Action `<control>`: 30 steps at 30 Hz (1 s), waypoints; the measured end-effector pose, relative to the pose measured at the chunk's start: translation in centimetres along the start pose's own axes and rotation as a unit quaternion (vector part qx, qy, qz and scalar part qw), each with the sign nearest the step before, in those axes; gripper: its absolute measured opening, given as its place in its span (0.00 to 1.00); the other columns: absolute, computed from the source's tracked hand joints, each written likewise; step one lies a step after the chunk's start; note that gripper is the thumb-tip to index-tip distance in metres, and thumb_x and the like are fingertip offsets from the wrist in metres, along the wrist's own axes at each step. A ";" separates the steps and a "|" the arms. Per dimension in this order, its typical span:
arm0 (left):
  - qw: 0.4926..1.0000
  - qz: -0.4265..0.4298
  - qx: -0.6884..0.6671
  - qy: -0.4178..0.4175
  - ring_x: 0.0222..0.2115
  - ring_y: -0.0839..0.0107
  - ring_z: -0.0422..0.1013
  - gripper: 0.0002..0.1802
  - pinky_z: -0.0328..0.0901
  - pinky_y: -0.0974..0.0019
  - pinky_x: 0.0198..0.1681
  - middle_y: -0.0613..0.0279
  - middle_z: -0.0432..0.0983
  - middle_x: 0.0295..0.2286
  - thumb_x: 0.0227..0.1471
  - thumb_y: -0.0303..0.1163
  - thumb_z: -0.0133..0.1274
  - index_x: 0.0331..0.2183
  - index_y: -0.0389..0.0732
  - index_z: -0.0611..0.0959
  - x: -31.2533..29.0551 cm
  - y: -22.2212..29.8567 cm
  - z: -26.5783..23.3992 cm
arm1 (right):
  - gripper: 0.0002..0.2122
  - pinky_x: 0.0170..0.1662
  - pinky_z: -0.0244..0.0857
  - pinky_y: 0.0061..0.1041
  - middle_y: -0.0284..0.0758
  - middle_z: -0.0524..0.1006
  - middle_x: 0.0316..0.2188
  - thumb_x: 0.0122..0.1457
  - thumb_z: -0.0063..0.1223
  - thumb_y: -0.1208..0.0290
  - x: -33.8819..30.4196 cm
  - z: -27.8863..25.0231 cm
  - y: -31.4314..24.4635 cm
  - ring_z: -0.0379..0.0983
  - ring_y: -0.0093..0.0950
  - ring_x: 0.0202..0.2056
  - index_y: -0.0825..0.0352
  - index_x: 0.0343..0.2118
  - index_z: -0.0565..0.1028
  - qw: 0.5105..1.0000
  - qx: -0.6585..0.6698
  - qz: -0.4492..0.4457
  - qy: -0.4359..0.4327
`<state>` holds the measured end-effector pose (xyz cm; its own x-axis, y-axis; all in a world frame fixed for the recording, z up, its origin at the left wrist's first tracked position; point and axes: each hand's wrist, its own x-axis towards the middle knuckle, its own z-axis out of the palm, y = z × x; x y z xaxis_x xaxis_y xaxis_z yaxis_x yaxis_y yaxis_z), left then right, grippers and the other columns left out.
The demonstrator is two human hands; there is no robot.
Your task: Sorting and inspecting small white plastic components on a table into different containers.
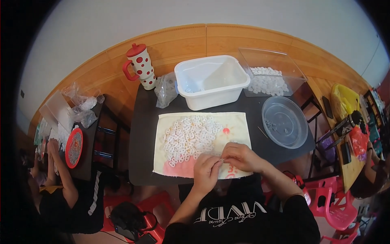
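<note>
My left hand (207,171) and my right hand (240,157) meet over the near edge of a cream and pink towel (239,126). Both have their fingers pinched together around something small that I cannot make out. Beside my left hand, a spread pile of small white ring-shaped pieces with holes (189,136) covers much of the towel. To the right of my right hand, a round clear plastic lid or shallow dish (290,126) holds several small grey metal bits (269,125) along its left side. A thin stick (262,131) lies between the towel and that dish.
A white plastic tub (213,97) stands behind the towel. Left of it are a crumpled clear bag (165,90) and a red-spotted tumbler (142,67). A clear box (276,79) with white pieces sits at the back right. Other people work at side tables; a red tray (74,148) is on the left one.
</note>
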<state>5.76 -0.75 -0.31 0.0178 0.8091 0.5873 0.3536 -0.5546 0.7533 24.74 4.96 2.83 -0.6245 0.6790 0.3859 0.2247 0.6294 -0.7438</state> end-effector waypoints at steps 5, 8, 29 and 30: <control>0.994 0.040 0.080 -0.057 0.33 0.56 0.68 0.07 0.65 0.59 0.37 0.55 0.73 0.32 0.43 0.22 0.61 0.30 0.35 0.84 0.7 0.7 0.3 | 0.08 0.35 0.67 0.37 0.40 0.73 0.29 0.48 0.59 0.79 3.0 -3.0 3.2 0.72 0.41 0.33 0.68 0.34 0.77 0.965 -0.251 0.003 0.078; 0.987 0.041 0.132 -0.085 0.37 0.54 0.66 0.07 0.63 0.57 0.41 0.55 0.72 0.33 0.43 0.23 0.61 0.30 0.37 0.84 0.8 1.3 0.7 | 0.08 0.37 0.66 0.39 0.40 0.72 0.29 0.49 0.59 0.76 5.3 -2.7 4.7 0.71 0.42 0.36 0.66 0.34 0.78 0.933 -0.353 0.019 0.063; 0.941 -0.178 -0.288 -0.011 0.35 0.75 0.75 0.10 0.68 0.75 0.41 0.60 0.79 0.34 0.52 0.16 0.57 0.39 0.30 0.83 0.7 0.4 0.2 | 0.13 0.34 0.67 0.30 0.37 0.73 0.34 0.39 0.56 0.77 -0.4 0.2 -3.0 0.70 0.36 0.33 0.68 0.33 0.75 0.946 -0.220 -0.211 0.110; 0.932 -0.190 -0.309 -0.009 0.33 0.76 0.74 0.09 0.67 0.75 0.38 0.61 0.79 0.32 0.51 0.16 0.58 0.38 0.30 0.83 0.7 0.4 0.5 | 0.17 0.36 0.68 0.30 0.38 0.74 0.35 0.38 0.57 0.78 -0.8 0.2 -2.5 0.71 0.36 0.34 0.69 0.36 0.76 0.957 -0.188 -0.193 0.107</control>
<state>6.35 -0.35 0.25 0.0194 0.9699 0.2429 -0.2676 -0.2291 0.9359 24.49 2.74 4.28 -0.5561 0.4045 0.7260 0.2863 0.9133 -0.2896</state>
